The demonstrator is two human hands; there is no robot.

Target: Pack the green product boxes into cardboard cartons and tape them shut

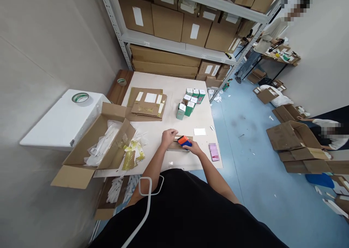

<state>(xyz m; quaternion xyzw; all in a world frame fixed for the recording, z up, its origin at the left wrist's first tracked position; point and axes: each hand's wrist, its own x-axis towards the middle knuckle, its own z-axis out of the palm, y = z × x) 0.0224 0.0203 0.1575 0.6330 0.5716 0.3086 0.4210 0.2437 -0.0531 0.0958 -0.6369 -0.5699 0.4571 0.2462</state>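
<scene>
My right hand is closed around an orange-and-blue handheld tool, perhaps a scraper; its exact kind is unclear. Under the tool lies a small brown cardboard box near the table's front edge. At the box's upper left, my left hand has its fingertips pinched together, and whatever may be between them is too small to make out. A white slip of paper rests just beyond the right hand. Farther back stand several green-and-white small boxes.
Flattened cardboard lies at the table's back left. An open carton with white wrapping stands at left, beside crumpled yellow tape. A pink item sits at the right edge. Shelving stands behind; two people are at right.
</scene>
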